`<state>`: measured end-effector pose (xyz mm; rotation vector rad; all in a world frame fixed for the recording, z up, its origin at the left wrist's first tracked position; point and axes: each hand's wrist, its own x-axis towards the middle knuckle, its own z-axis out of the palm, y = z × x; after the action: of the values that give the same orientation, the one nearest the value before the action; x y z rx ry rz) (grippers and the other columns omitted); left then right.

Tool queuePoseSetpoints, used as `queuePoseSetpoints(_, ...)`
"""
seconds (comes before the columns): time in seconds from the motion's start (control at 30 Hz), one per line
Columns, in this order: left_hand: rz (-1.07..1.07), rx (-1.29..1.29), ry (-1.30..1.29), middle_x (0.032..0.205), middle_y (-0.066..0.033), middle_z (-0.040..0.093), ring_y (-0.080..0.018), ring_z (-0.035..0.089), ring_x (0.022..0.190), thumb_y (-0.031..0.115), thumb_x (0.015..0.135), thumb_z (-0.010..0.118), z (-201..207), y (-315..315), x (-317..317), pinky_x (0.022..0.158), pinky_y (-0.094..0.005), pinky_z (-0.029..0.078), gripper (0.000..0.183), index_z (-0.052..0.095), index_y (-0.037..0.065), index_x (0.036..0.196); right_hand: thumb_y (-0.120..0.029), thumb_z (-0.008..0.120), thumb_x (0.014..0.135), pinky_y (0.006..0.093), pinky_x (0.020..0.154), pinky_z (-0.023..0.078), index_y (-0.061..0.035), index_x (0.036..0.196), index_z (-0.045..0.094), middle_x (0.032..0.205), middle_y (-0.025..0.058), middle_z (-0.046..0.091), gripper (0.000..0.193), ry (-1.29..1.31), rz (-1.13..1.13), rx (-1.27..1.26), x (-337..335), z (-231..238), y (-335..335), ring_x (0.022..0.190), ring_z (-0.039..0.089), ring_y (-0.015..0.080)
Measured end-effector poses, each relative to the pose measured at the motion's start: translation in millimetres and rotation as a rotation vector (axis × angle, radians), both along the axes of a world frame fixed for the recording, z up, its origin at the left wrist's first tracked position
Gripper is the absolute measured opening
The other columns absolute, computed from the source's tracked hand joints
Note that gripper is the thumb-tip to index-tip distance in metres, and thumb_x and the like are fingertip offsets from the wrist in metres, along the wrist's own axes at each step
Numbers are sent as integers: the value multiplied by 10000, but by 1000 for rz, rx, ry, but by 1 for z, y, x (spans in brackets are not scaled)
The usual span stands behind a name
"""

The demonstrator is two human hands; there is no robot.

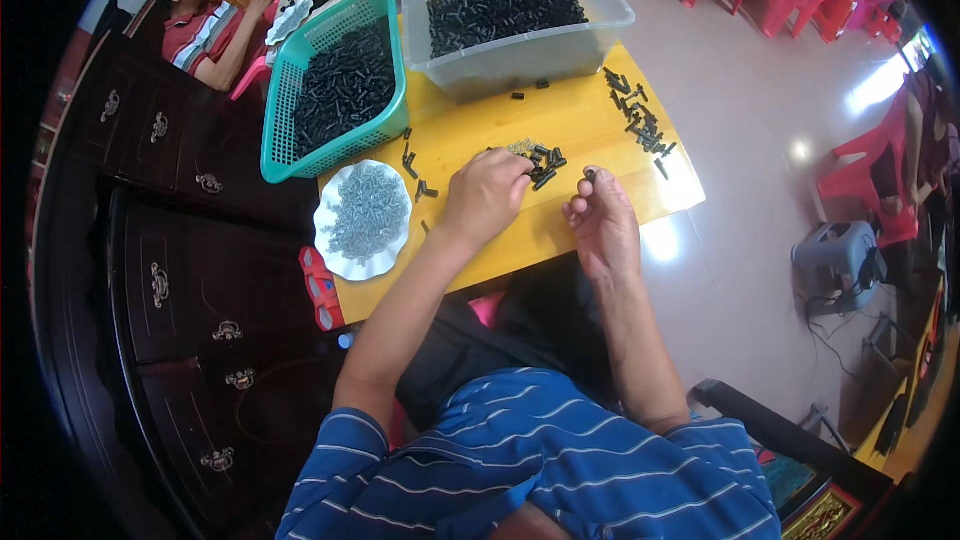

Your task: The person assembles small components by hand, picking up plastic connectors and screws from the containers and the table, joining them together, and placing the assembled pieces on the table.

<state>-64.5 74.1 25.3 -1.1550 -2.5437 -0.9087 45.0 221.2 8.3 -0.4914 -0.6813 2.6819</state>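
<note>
Your left hand (487, 195) sits on the small pile of parts (540, 162) mid-surface (580, 120); bin (515, 10) at far edge, basket (335, 80) left of it, plate (362, 220) at left edge.

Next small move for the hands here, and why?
Probably the left hand picks one black piece from the small pile under its fingertips and brings it to the right hand, which is raised just off the yellow table, pinching a small part between its fingertips, apparently waiting.

Ahead of your left grip (487, 195) lies a small pile of black pieces (540, 162); beyond stand the clear tub (520, 55) and teal basket (290, 90). Bare table (600, 220) lies between grips.
</note>
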Motion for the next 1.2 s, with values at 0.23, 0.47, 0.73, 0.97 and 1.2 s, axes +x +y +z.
queuePoseSetpoints(0.23, -2, -23, 34, 892, -97, 670, -310, 653, 904, 124, 823, 707, 7, 26, -1, 772, -438, 535, 64, 725, 68, 849, -259, 624, 1021, 251, 675, 504, -66, 1090, 619, 837, -2, 635, 205, 1, 13, -1, 1, -2, -2, 691, 583, 84)
queuePoseSetpoints(0.47, 28, -268, 67, 896, -121, 664, -313, 640, 931, 166, 789, 724, 6, 41, -10, 766, -456, 547, 104, 740, 64, 804, -254, 620, 1022, 232, 645, 499, -68, 1092, 621, 834, -6, 638, 199, -22, 16, -8, 2, -3, -3, 680, 593, 83)
queuePoseSetpoints(0.73, 3, -355, 74, 879, -127, 681, -316, 650, 919, 189, 797, 700, 7, 60, -13, 795, -459, 540, 121, 748, 79, 810, -279, 616, 1023, 248, 688, 518, -66, 1113, 612, 842, -6, 641, 231, -17, 6, 33, 1, -4, 11, 692, 587, 85)
queuePoseSetpoints(0.97, -46, -413, 170, 825, -145, 680, -336, 638, 857, 186, 799, 680, -4, 51, -21, 793, -464, 499, 129, 716, 68, 761, -239, 586, 1033, 225, 643, 482, -81, 1090, 621, 841, -12, 626, 172, -21, 74, -12, -6, -13, -7, 699, 597, 79)
queuePoseSetpoints(1.2, -66, -121, 112, 772, -140, 656, -330, 619, 748, 67, 787, 674, 17, 48, -10, 703, -453, 490, 91, 617, 13, 742, -298, 591, 1037, 200, 631, 479, -116, 1028, 615, 826, -29, 622, 184, 20, 3, -18, -3, -16, -4, 670, 572, 62)
